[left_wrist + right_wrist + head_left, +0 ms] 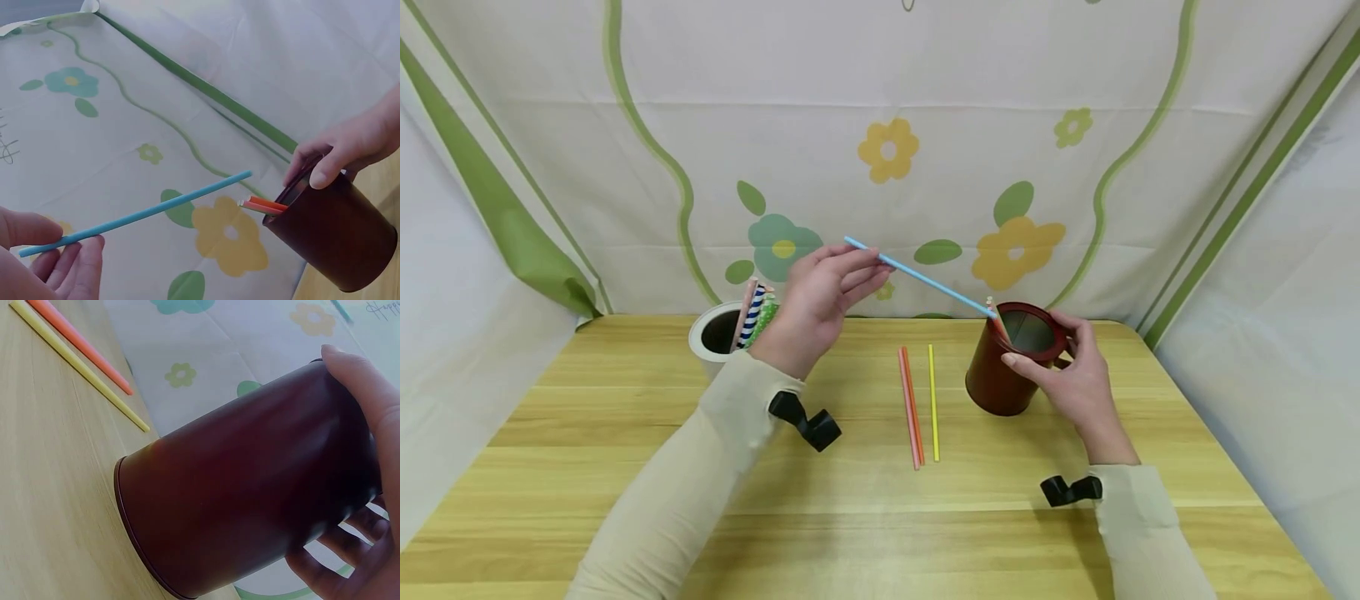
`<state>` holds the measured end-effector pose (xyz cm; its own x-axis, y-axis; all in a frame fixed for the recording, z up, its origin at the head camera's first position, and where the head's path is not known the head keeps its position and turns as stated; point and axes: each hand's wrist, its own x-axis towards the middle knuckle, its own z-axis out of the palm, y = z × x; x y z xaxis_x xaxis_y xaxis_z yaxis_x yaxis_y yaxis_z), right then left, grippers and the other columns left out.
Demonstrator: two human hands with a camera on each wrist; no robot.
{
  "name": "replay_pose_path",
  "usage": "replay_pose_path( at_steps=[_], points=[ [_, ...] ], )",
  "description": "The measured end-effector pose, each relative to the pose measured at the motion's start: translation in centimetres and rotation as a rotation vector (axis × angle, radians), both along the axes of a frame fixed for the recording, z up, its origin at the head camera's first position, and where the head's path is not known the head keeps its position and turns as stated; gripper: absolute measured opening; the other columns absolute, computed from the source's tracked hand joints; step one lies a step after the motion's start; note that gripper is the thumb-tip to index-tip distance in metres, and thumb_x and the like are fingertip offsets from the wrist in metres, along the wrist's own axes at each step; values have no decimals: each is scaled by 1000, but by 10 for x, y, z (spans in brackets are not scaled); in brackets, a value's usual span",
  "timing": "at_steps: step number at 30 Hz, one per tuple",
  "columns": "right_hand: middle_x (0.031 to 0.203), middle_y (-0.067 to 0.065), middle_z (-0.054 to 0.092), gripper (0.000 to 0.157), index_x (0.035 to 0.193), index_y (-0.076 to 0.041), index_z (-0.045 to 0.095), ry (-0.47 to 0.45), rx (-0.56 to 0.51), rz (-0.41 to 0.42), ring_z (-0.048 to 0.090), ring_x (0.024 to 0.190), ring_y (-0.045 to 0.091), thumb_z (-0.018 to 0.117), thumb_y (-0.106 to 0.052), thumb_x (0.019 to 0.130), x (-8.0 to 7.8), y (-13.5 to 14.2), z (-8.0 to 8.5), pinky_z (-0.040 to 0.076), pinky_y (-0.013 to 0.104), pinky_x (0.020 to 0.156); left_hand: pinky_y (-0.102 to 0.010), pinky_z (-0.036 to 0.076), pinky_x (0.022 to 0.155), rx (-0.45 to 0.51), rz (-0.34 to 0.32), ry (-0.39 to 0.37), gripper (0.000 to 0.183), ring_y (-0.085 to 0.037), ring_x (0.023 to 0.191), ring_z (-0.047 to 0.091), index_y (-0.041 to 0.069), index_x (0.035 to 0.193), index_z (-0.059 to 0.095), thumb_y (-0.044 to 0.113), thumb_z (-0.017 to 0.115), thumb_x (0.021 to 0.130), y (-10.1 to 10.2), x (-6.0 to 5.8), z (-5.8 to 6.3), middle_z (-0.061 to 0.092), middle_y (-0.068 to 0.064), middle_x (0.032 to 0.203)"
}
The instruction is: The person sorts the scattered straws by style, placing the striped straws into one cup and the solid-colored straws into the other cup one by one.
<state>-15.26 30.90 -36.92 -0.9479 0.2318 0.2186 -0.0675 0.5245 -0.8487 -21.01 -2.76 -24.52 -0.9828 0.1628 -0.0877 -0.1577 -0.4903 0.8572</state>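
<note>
My left hand [820, 304] pinches a light blue straw [932, 282] between thumb and fingers near one end, above the table. The straw slants down to the right, and its far end is by the rim of a dark red-brown mug [997, 377]. Around that mug's rim and side my right hand [1081, 385] grips, thumb toward the front. The mug stands on the table with a few straws [267, 204], orange and pale, leaning inside. Between the hands lie a pink straw [909, 408], an orange straw [914, 407] and a yellow straw [933, 403].
A white cup [697, 337] with several patterned straws [751, 317], striped and dotted, stands at the back left, partly hidden by my left arm. A flowered cloth [820, 150] hangs behind the wooden table [865, 542]. Each wrist carries a black camera mount [805, 421].
</note>
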Motion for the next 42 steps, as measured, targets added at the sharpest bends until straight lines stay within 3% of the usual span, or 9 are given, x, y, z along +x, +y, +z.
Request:
replay_pose_path(
  at_steps=[6,11,25,32,38,42],
  points=[
    [161,8,53,95,164,-20,36,10,11,5,54,136,23,91,-33,88,0,0,1,48,7,84,-32,65,92,43,73,64,9,-16,89,82,6,103,63,3,71,103,0,3,4,78,-7,98],
    [160,9,53,95,164,-19,36,13,7,5,54,135,23,91,-32,88,1,-1,1,49,7,83,-32,64,93,68,93,87,8,-18,92,82,6,103,64,3,72,102,4,7,4,77,-8,99],
    [160,8,53,95,164,-20,35,12,-6,9,54,133,22,91,-32,89,0,0,-1,50,8,83,-35,65,93,30,161,125,12,-17,88,82,6,98,65,1,76,98,31,13,-7,76,-7,94],
    [160,7,53,95,164,-20,36,17,-1,9,53,132,19,91,-31,88,0,0,-2,49,7,84,-39,65,94,-3,125,126,17,-16,83,81,6,93,65,-4,78,95,46,15,-15,74,-7,94],
    [159,7,54,94,164,-20,36,14,-2,6,54,130,16,91,-31,88,0,-1,-1,50,7,83,-46,64,99,-84,70,107,19,-17,81,80,7,90,65,-5,79,93,54,15,-19,74,-8,93],
    [159,7,54,94,164,-21,36,16,-4,9,53,130,14,92,-31,88,0,-1,0,49,7,84,-44,64,98,-176,-1,111,17,-21,86,81,5,93,67,-6,79,94,58,14,-20,75,-8,92]
  ],
)
